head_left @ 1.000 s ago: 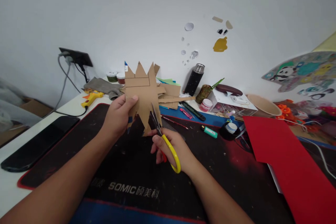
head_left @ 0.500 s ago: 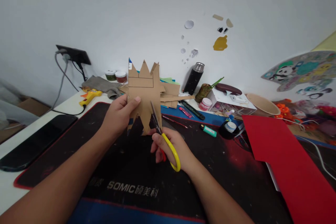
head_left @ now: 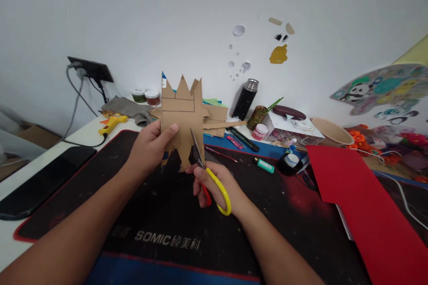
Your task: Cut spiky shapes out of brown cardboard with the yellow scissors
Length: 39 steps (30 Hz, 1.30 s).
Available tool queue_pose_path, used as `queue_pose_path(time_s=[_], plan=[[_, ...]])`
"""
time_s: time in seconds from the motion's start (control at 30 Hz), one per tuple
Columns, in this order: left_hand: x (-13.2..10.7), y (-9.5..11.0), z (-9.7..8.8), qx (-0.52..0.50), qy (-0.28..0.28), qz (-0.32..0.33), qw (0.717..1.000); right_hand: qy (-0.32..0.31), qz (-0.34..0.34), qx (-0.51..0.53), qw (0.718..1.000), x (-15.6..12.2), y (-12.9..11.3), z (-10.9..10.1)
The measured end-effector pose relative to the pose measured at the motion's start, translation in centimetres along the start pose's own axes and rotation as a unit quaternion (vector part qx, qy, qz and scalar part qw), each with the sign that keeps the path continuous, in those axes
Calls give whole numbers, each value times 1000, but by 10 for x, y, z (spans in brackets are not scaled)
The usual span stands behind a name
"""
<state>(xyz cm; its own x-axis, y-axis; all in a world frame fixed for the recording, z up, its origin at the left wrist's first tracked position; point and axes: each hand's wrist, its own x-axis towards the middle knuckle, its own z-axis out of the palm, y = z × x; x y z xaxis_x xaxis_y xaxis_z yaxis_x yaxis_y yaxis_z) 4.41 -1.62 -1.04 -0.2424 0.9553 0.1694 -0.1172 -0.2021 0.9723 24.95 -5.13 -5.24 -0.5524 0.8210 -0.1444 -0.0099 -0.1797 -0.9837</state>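
Note:
My left hand pinches the left edge of a brown cardboard piece, its thumb flat on the front face. Pointed spikes run along the cardboard's top and bottom edges, and dark drawn lines cross its upper part. My right hand grips scissors with one yellow and one red handle. The scissor blades lie over the cardboard's lower right part, pointing up and left; part of the lower blade is hidden. Fingertips of my right hand are close to the cardboard's bottom tip.
A dark desk mat lies under my hands. At left are a phone and a yellow glue gun. Behind stand cardboard scraps and a black thermos. A teal lighter and red sheet lie right.
The whole view has shifted slightly left. The scissor handles look a little farther apart. Both hands keep their hold, and the cardboard looks nearly the same.

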Motion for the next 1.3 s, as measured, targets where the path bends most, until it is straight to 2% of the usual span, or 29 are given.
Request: queue_pose_path(time_s=[0.2,0.37,0.57,1.03,1.3], plan=[[0,-1,0,-25,21,-21,999,-8,0,18,1000,0,0,0],[-1,-1,1,-12,16,-18,1000,-4,5,15,1000,0,-1,0],[-1,3,4,-43,36,-53,997,-5,3,0,1000,0,-2,0],[-1,-2,2,-2,5,-2,1000,0,1,13,1000,3,9,-1],[0,-3,1,27,4,4,1000,2,5,15,1000,3,10,0]])
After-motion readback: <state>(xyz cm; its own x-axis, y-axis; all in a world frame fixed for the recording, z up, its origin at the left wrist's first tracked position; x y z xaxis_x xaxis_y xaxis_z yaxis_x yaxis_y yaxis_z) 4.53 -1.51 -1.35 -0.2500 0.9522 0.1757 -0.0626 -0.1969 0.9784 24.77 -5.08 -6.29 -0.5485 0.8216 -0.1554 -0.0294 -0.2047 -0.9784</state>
